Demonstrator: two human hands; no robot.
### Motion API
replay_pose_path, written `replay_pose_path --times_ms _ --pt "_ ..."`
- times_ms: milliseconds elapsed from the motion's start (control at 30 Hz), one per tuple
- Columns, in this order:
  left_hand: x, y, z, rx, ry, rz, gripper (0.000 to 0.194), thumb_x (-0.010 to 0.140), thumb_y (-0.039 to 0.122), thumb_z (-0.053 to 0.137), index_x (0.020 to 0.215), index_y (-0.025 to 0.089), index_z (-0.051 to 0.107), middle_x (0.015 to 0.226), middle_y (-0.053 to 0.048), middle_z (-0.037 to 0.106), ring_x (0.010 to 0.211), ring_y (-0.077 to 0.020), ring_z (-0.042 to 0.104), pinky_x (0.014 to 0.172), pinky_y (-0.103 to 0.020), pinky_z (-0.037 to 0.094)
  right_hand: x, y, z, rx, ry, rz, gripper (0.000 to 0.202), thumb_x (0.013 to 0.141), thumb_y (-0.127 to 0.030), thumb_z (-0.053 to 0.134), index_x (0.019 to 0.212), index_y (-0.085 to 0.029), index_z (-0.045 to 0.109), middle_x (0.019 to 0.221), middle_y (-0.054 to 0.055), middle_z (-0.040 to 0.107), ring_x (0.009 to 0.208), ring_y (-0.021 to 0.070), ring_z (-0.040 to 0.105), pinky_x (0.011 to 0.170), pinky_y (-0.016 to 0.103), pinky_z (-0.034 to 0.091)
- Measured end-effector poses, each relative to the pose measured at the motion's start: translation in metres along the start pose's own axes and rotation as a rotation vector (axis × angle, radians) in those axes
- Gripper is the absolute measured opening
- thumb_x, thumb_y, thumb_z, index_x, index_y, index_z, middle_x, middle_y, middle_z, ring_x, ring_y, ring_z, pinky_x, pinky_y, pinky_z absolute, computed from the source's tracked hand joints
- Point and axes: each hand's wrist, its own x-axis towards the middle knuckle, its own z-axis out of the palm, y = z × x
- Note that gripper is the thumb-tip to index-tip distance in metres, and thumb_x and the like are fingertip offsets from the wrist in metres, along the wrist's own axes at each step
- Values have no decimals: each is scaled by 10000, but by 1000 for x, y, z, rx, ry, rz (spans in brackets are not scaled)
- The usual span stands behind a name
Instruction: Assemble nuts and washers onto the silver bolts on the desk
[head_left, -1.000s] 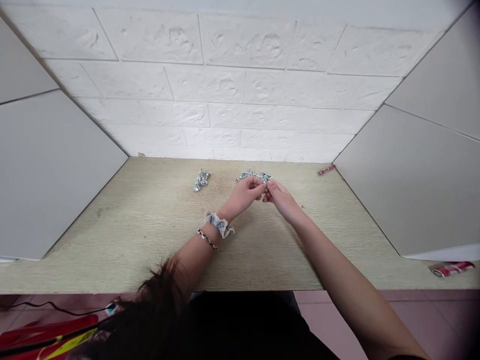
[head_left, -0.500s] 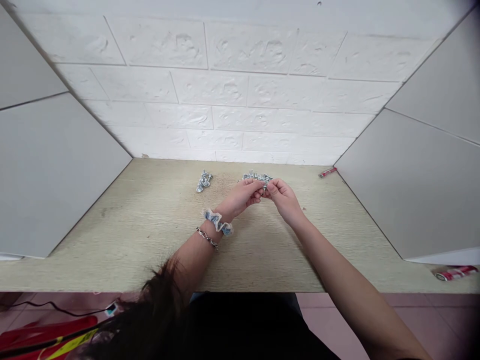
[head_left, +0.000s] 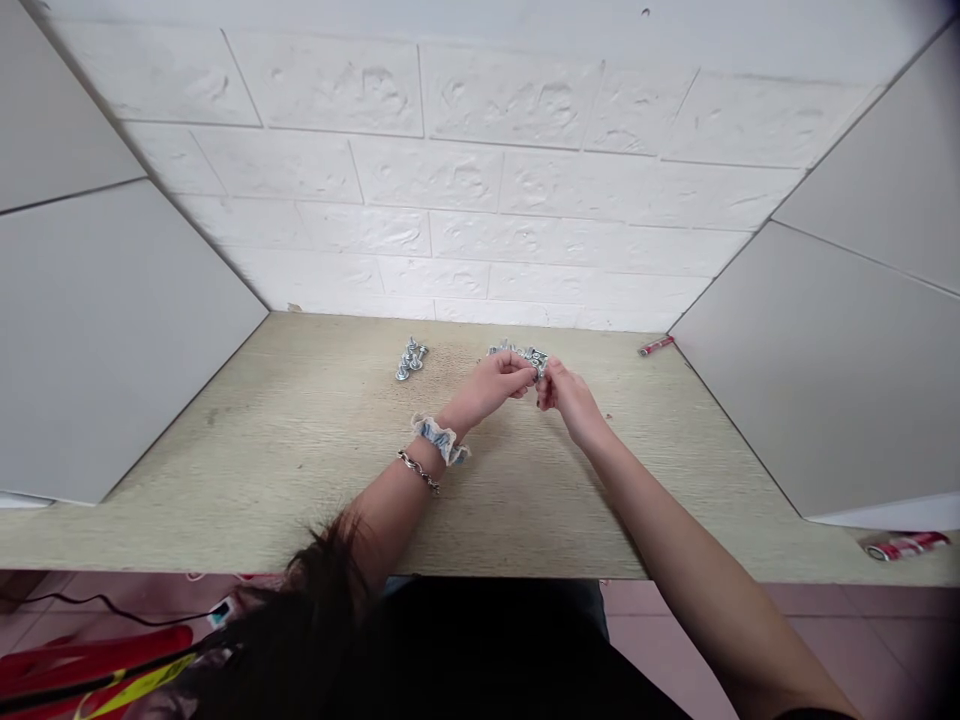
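Note:
My left hand point(head_left: 491, 385) and my right hand point(head_left: 574, 402) meet over the middle of the table, fingertips pinched close together. Between them is a small silvery bolt point(head_left: 538, 371), mostly covered by the fingers; whether a nut or washer sits on it I cannot tell. Just behind the hands lies a pile of silvery bolts point(head_left: 508, 347), partly hidden by the left hand. To the left, apart from the hands, a smaller group of bolts with wide washer-like ends point(head_left: 409, 362) rests on the wood, some standing upright.
The pale wooden table point(head_left: 300, 430) ends at a white brick-patterned wall point(head_left: 465, 230). Grey panels point(head_left: 127, 340) close in on both sides. One red cylinder point(head_left: 656, 345) lies at the back right corner, another red cylinder point(head_left: 907, 546) near the front right edge.
Both hands remain together by the pile. The right hand's fingers have curled and shifted slightly right; the left fingertips have moved slightly right too. The whole view has shifted a little.

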Motion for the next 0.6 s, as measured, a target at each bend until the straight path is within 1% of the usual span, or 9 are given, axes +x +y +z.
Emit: replay_pose_path --times_ms 67,133,233,333,433,533,600 --pt "2 -5 -1 110 -32 81 108 757 213 588 737 124 528 632 10 516 584 -74 469 566 -197 357 -1 1 0 -73 -28 2 588 765 -705 365 474 -194 370 452 -11 357 441 108 364 464 264 308" --pt "4 -8 -2 225 -28 148 99 752 218 585 748 130 539 650 12 520 597 -83 464 566 -203 344 -1 1 1 -117 -36 5 627 749 -743 344 430 -204 312 409 -15 300 416 110 333 446 272 278" --pt "3 -10 -3 349 -41 199 82 746 210 577 782 137 571 665 12 533 606 -91 460 563 -208 340 -2 1 1 -149 -21 38 643 736 -769 313 420 -210 273 395 -15 276 397 109 299 429 278 251" --pt "2 -9 -2 388 -73 227 85 751 218 570 787 142 588 658 11 534 603 -92 454 555 -208 336 -2 1 0 -155 6 58 638 727 -771 330 427 -211 271 392 -19 274 393 104 278 424 280 231" --pt "1 -7 -1 373 -38 209 111 759 255 573 779 146 580 639 14 511 582 -89 436 534 -208 322 -2 1 1 -140 29 29 619 731 -754 357 446 -207 305 414 -18 301 412 107 303 436 278 248" --pt "-1 -2 -1 280 -21 122 145 767 282 571 763 138 556 663 1 527 589 -87 456 541 -208 345 -4 -1 3 -125 31 -53 579 736 -737 376 519 -200 374 480 -16 364 471 117 363 478 273 309" --pt "-3 3 -2 200 -4 55 156 775 282 563 738 133 539 650 -1 522 567 -79 457 531 -204 352 -5 -1 4 -162 15 -119 545 757 -712 372 590 -195 421 538 -13 418 534 125 409 526 267 341"
